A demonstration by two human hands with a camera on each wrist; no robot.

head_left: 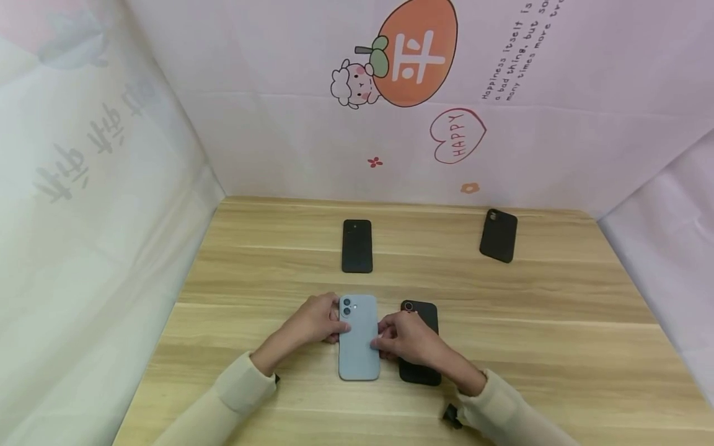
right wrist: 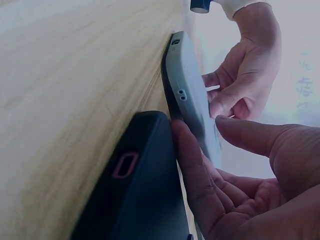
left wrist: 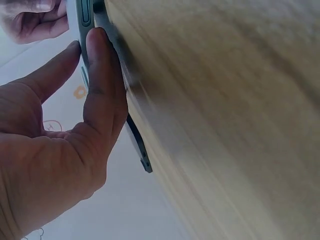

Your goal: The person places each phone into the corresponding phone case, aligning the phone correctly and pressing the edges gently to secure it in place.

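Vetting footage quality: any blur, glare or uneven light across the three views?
Head: fairly even light, gray phone reasonably sharp. Left wrist: table blurred, left hand shaded. Right wrist: backdrop beyond the left hand glaring, nearly washed out.

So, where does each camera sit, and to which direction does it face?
Head: worn on the head, facing forward and down at the table and pale blue phone; left hand, right hand and sleeves show.
Left wrist: worn there, facing the pale blue phone's edge along the left hand; part of the right hand shows.
Right wrist: worn there, facing the pale blue phone and a black phone-shaped item past the right hand; left hand beyond.
Both wrist views share the pale blue phone.
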